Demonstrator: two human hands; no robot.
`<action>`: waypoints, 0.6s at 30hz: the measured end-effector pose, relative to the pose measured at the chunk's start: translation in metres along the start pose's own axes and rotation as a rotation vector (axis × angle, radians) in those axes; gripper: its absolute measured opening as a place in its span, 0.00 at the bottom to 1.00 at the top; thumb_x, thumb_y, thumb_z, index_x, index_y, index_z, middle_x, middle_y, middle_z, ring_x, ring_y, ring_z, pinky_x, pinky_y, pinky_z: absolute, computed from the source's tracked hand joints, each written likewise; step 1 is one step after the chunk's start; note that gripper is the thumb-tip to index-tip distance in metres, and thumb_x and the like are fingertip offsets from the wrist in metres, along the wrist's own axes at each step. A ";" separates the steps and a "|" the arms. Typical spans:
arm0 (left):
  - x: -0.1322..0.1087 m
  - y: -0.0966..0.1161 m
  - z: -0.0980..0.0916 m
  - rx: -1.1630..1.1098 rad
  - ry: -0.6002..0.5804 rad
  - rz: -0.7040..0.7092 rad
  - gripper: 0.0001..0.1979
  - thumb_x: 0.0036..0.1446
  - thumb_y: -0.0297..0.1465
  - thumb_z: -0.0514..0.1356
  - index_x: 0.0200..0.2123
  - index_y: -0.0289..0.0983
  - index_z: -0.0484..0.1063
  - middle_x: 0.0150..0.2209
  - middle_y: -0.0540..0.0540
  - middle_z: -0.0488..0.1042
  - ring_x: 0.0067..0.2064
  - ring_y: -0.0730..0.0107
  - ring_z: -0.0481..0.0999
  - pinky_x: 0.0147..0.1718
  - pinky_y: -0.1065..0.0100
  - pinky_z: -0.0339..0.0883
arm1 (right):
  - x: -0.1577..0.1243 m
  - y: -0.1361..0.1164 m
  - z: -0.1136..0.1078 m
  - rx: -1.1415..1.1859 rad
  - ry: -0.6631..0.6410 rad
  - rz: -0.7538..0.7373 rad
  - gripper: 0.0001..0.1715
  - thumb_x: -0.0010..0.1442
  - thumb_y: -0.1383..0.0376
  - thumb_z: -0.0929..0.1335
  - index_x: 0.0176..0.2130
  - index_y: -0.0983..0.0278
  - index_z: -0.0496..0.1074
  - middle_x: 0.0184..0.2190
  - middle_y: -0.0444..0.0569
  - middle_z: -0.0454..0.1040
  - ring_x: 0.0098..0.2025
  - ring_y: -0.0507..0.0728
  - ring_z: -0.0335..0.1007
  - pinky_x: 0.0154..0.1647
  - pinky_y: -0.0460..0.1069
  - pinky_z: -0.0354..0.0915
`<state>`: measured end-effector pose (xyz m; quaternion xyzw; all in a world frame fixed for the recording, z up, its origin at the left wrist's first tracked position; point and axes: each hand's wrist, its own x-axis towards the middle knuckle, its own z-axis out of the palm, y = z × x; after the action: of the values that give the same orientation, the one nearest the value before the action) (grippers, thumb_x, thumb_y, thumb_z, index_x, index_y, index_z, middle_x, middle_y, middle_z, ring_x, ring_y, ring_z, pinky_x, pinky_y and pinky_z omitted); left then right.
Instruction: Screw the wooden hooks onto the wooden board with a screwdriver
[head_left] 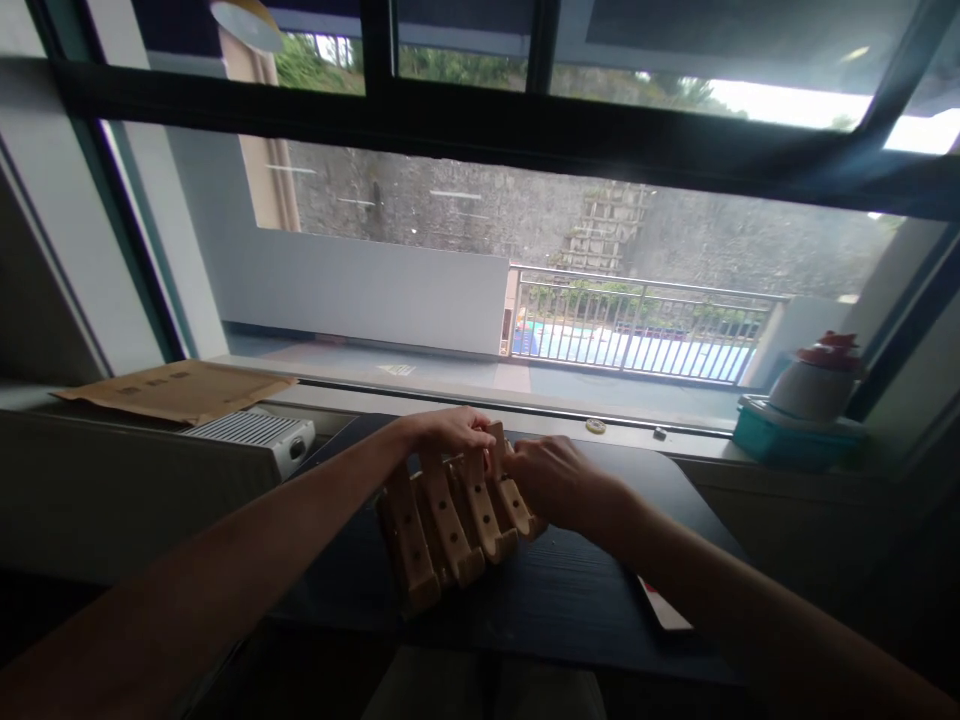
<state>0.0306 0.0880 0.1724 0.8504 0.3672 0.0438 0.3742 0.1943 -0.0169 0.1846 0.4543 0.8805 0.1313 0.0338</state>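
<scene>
A pale wooden assembly (pixel 442 525) of several parallel slats with holes stands on a dark table (pixel 570 600) in front of me. My left hand (pixel 446 432) curls over the far top ends of the slats and grips them. My right hand (pixel 547 478) is closed against the right side of the assembly, fingers pressed onto the rightmost slat. Both forearms reach in from the bottom corners.
A window with a dark frame (pixel 465 110) fills the view beyond the table. On the sill at right sit a teal box (pixel 795 440) and a white pot with a red top (pixel 821 380). A cardboard sheet (pixel 180 388) lies over a white appliance (pixel 262 438) at left.
</scene>
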 end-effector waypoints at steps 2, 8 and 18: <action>0.002 -0.004 0.000 -0.005 0.016 0.004 0.13 0.52 0.36 0.54 0.37 0.34 0.70 0.35 0.45 0.77 0.36 0.65 0.75 0.33 0.70 0.65 | 0.012 0.005 -0.008 0.029 -0.071 0.003 0.10 0.59 0.72 0.61 0.33 0.66 0.71 0.25 0.46 0.72 0.22 0.49 0.63 0.23 0.45 0.52; 0.006 -0.016 -0.001 0.007 0.079 -0.017 0.13 0.50 0.34 0.54 0.36 0.33 0.72 0.36 0.45 0.76 0.37 0.62 0.74 0.32 0.69 0.64 | 0.011 0.018 0.013 0.357 -0.004 0.285 0.14 0.62 0.62 0.60 0.32 0.64 0.72 0.23 0.44 0.71 0.22 0.48 0.60 0.23 0.44 0.51; -0.006 0.002 0.002 0.047 0.073 -0.042 0.13 0.53 0.33 0.53 0.37 0.33 0.72 0.36 0.44 0.77 0.37 0.64 0.75 0.31 0.71 0.64 | 0.000 0.021 0.013 0.024 -0.011 -0.110 0.07 0.60 0.72 0.63 0.38 0.65 0.69 0.28 0.46 0.69 0.22 0.47 0.59 0.20 0.44 0.47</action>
<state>0.0279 0.0822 0.1731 0.8490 0.3994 0.0583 0.3411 0.2133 -0.0025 0.1773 0.4063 0.9055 0.1160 0.0402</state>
